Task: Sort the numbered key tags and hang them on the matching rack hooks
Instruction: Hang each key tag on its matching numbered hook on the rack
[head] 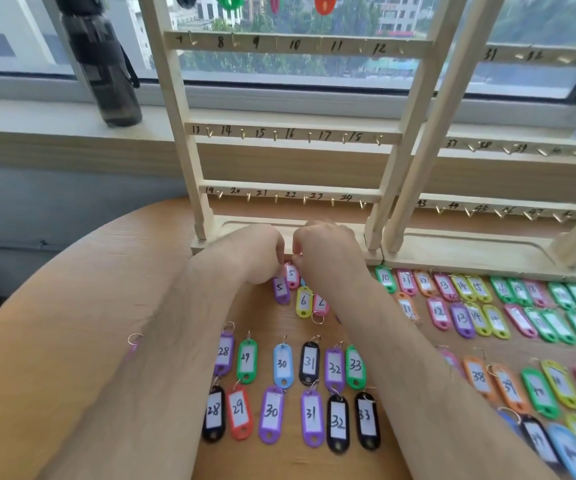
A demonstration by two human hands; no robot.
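Both my left hand [245,254] and right hand [328,258] pinch the pink 5 tag [292,274] by its ring end, low over the desk [148,244] before the rack [183,140]. I should grip the ring firmly, lift clear of the purple 5 tag [280,289], then seek hook 5, out of view.

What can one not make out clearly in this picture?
All in the head view.
1) What the left hand and right hand pinch near the pink tag 5: their backs hide each grip.
2) Whatever lies between yellow tag 6 and green tag 10: the right forearm covers it.
3) Numbers on the far-right tags: blurred.
4) The top row of the rack: cut by the upper edge.
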